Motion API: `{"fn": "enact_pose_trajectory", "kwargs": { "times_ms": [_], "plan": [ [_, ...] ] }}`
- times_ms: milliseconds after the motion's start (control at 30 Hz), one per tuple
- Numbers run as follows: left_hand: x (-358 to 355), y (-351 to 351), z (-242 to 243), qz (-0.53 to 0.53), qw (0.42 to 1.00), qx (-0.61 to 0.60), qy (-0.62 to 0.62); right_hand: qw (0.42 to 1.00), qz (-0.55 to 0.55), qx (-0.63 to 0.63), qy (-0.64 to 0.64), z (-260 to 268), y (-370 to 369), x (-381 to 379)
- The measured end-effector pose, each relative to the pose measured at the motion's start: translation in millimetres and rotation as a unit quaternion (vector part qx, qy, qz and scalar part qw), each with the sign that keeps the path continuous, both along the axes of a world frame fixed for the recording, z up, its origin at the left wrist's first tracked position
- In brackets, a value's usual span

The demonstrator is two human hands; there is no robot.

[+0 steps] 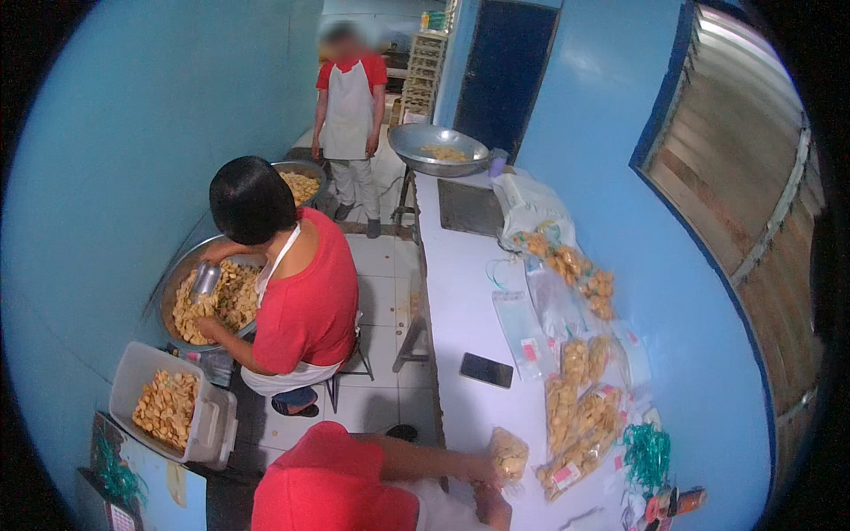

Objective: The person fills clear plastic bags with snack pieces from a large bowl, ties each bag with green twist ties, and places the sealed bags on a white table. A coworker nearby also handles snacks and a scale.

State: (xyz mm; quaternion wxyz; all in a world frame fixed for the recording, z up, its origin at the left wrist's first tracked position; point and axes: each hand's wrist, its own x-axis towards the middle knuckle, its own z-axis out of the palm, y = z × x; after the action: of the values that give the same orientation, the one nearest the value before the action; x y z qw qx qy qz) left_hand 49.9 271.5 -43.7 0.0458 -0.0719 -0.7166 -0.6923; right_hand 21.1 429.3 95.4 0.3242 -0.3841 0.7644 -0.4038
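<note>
At the bottom, a red-sleeved arm reaches right over the white table [458, 299]. My left hand [483, 468] holds the side of a small clear plastic bag of round, flat chips [510, 453]. Just below it, my right hand [493, 506] is by the bag's lower end; its fingers are blurred and partly hidden. Farther right lie several filled clear bags of chips [588, 418], some with labels. A black smartphone [487, 370] rests above my hands in the view, near flat plastic bags [521, 332].
Green ties [646, 455] lie at the right. A metal wok [438, 149] and dark tray [470, 207] are at the table's far end. A seated co-worker [305, 292] holds a metal scoop [206, 280] over a chip-filled basin [219, 299]; a plastic bin [133, 372] stands nearby. Another person [350, 113] stands behind.
</note>
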Motion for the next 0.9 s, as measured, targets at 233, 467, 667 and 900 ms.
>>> {"fn": "enact_pose_trajectory", "kwargs": {
  "times_ms": [233, 467, 667, 900],
  "plan": [
    [16, 12, 77, -0.044, 0.978, -0.045, -0.2, 0.955, 0.008, -0.181, 0.234, 16, 8, -9],
    [28, 20, 60, -0.043, 0.982, 0.078, -0.168, 0.948, -0.072, -0.11, 0.29, -12, 10, -14],
    [21, 25, 24, 0.084, 0.962, -0.245, -0.085, 0.972, -0.129, -0.036, 0.193, -15, 8, -15],
    [29, 28, 45, 0.131, 0.939, -0.316, 0.048, 0.975, -0.206, -0.078, -0.026, -22, 0, -21]
  ]
}}
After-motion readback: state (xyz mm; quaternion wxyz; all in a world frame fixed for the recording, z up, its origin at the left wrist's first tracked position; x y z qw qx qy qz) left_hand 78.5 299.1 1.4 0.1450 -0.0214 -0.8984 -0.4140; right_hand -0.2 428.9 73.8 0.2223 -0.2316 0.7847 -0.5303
